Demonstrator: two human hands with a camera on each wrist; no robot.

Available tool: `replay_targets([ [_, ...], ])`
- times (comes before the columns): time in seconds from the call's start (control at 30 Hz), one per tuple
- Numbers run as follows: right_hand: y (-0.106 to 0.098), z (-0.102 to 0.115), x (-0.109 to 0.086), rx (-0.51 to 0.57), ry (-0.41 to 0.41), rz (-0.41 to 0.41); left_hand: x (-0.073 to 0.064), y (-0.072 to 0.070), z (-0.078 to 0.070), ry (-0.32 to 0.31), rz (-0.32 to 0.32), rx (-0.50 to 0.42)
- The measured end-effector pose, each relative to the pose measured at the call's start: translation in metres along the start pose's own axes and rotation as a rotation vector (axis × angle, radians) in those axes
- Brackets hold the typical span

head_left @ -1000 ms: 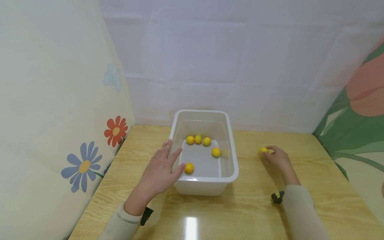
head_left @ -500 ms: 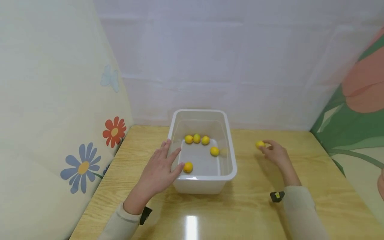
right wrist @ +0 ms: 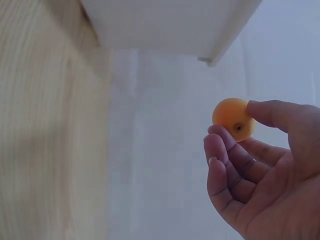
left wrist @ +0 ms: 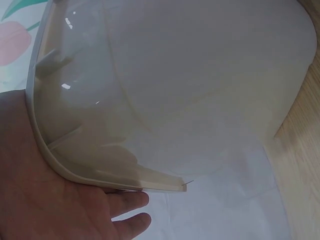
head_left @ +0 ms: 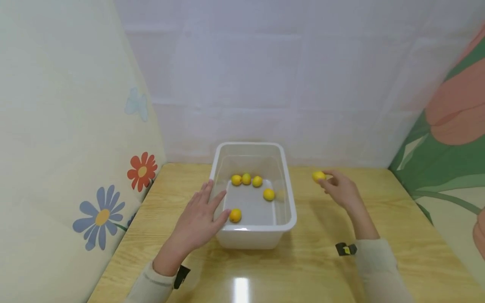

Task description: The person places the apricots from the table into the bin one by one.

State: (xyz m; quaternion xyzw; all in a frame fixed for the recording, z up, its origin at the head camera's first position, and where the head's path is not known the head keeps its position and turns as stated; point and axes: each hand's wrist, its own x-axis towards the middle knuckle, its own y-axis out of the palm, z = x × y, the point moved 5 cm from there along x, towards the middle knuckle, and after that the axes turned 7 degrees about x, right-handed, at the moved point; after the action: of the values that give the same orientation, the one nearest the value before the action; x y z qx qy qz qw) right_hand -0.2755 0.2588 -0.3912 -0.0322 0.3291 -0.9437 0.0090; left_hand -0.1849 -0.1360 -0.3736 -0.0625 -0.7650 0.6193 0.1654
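Note:
A white plastic tub stands on the table with several small yellow-orange citrus fruits inside. Three of these fruits sit in a row near its back wall, one fruit at the right, one fruit at the front left. My left hand rests on the tub's left rim, fingers spread and straight; in the left wrist view the palm lies against the rim. To the tub's right, my right hand pinches another citrus fruit between thumb and fingertips, raised above the table.
The wooden table reaches back to a white cloth. A flower-printed sheet hangs on the left, and another printed sheet on the right. Each wrist carries a small black camera.
My right hand has lifted the citrus fruit off the table and moved it leftward, toward the tub. The left hand stays on the rim. The head view has shifted slightly.

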Motion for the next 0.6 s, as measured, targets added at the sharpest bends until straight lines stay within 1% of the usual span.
replay_targets([
  [0.1, 0.000, 0.015, -0.001, 0.013, -0.037, -0.007, 0.001, 0.000, 0.000, 0.001, 0.002, -0.010],
  [0.27, 0.007, 0.038, -0.005, 0.031, -0.082, -0.007, 0.000, 0.003, 0.003, 0.001, 0.007, -0.010],
  [0.5, 0.019, 0.068, -0.001, 0.040, -0.188, 0.004, 0.000, 0.002, 0.002, 0.006, -0.018, -0.009],
  [0.6, 0.026, 0.078, 0.000, 0.048, -0.213, 0.021, 0.001, 0.001, 0.002, 0.005, -0.020, -0.009],
])
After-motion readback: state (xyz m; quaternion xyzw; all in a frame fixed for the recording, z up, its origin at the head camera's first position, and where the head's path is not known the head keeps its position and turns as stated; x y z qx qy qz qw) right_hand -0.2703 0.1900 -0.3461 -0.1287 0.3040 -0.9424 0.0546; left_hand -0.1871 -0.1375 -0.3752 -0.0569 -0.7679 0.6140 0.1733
